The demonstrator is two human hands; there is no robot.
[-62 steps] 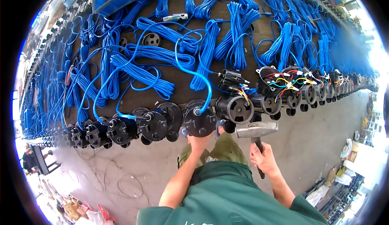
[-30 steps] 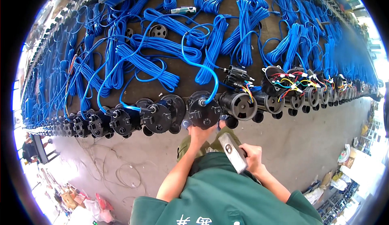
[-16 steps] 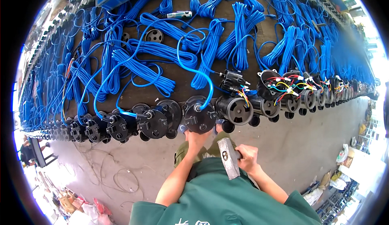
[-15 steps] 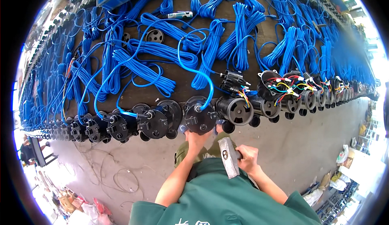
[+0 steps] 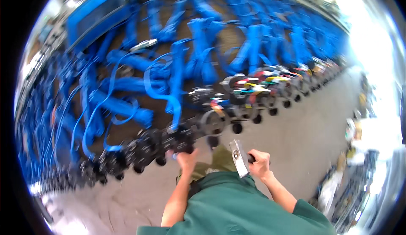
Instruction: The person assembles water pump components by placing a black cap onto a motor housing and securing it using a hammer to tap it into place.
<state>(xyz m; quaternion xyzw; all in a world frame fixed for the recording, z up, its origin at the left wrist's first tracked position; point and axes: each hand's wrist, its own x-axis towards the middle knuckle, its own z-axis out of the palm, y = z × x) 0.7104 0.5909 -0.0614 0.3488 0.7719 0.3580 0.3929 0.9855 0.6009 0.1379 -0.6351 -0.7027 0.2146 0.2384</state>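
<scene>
My right hand [image 5: 260,162] is wrapped round the dark handle of a hammer [image 5: 240,158], whose grey metal head stands in front of my trousers. My left hand [image 5: 187,161] grips the lower edge of a black round housing [image 5: 179,140] at the table's near edge; some of its fingers are hidden behind the housing and blurred. A blue cable [image 5: 176,118] rises from this housing's top. To its right stands an open black housing [image 5: 213,123] with coloured wires above it.
Bundled blue cables [image 5: 122,106] cover the dark table [image 5: 163,113]. More black housings [image 5: 144,150] line its near edge, and others with coloured wires [image 5: 258,87] run off to the right. A blue bin [image 5: 95,17] sits at the back left. Piled goods [image 5: 334,184] lie on the floor at right.
The view has turned and blurred, so the table now slants up to the right. My left hand stays at the capped housing, and my right still holds the hammer.
</scene>
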